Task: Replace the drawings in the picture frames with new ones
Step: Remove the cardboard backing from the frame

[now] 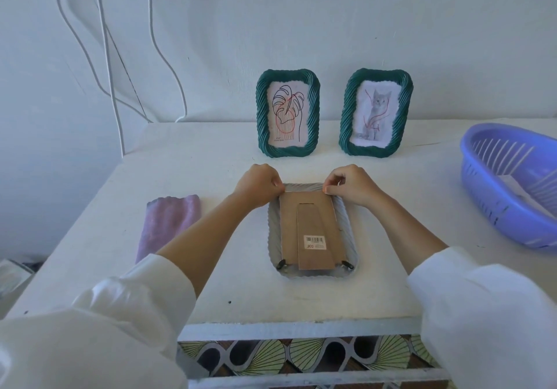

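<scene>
A picture frame (349,231) lies face down on the white table in front of me, its brown cardboard backing (289,228) with a barcode sticker facing up. My left hand (259,185) pinches the backing's far left corner. My right hand (352,188) pinches its far right corner. Two black clips show at the frame's near edge. Behind, two green frames stand upright: the left frame (287,114) holds a leaf line drawing, the right frame (375,112) a grey cat picture with red scribbles.
A blue plastic basket (494,207) with white papers inside sits at the right. A folded purple cloth (168,222) lies at the left. White cables hang down the wall at the far left. The table's front edge is close to me.
</scene>
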